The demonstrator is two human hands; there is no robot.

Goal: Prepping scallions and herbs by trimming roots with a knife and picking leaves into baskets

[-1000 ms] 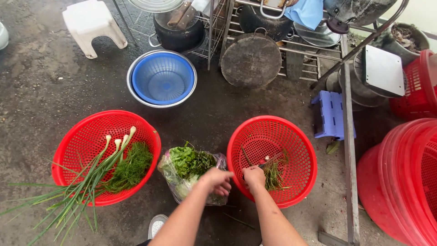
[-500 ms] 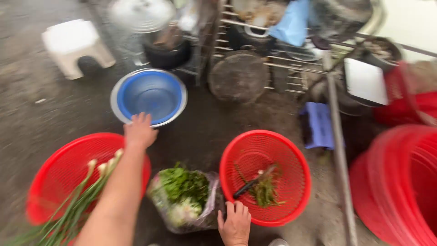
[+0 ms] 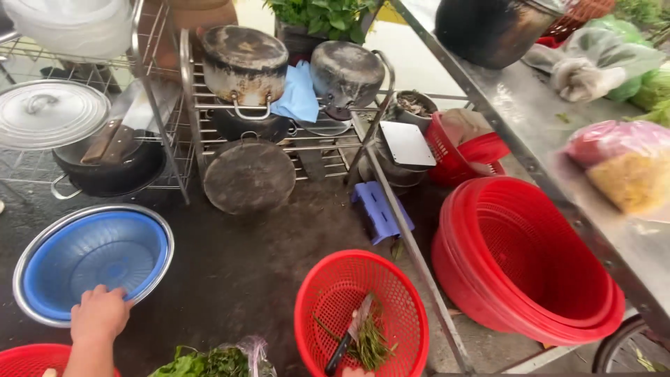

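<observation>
- Since half a second ago your left hand (image 3: 100,313) has come onto the near rim of the blue colander (image 3: 94,260), which sits nested in a steel bowl (image 3: 42,237) on the ground at the left; your view has also swung up and to the right.
- Your left hand's fingers are curled over that rim and touching it; whether they have closed into a firm grip, you cannot tell from this angle.
- Your right hand (image 3: 357,373) shows only as a sliver at the bottom edge, so how open it is cannot be told.
- Just by that hand stands the small red basket (image 3: 391,293), with a knife (image 3: 349,335) and a few green trimmings (image 3: 373,342) lying inside.
- By my judgement only a little has been cut: most greens are still in the plastic bag of leafy greens (image 3: 209,361) between your hands, and the colander is empty.
- Another red basket (image 3: 28,357) peeks in at the bottom left corner.
- Farther out, a stack of large red baskets (image 3: 530,265) sits under the steel table (image 3: 530,119) on the right.
- A table leg (image 3: 412,244) slants down close past the small red basket, and a little blue stool (image 3: 380,209) stands behind it.
- A wire rack (image 3: 188,105) of blackened pots stands beyond the colander.
</observation>
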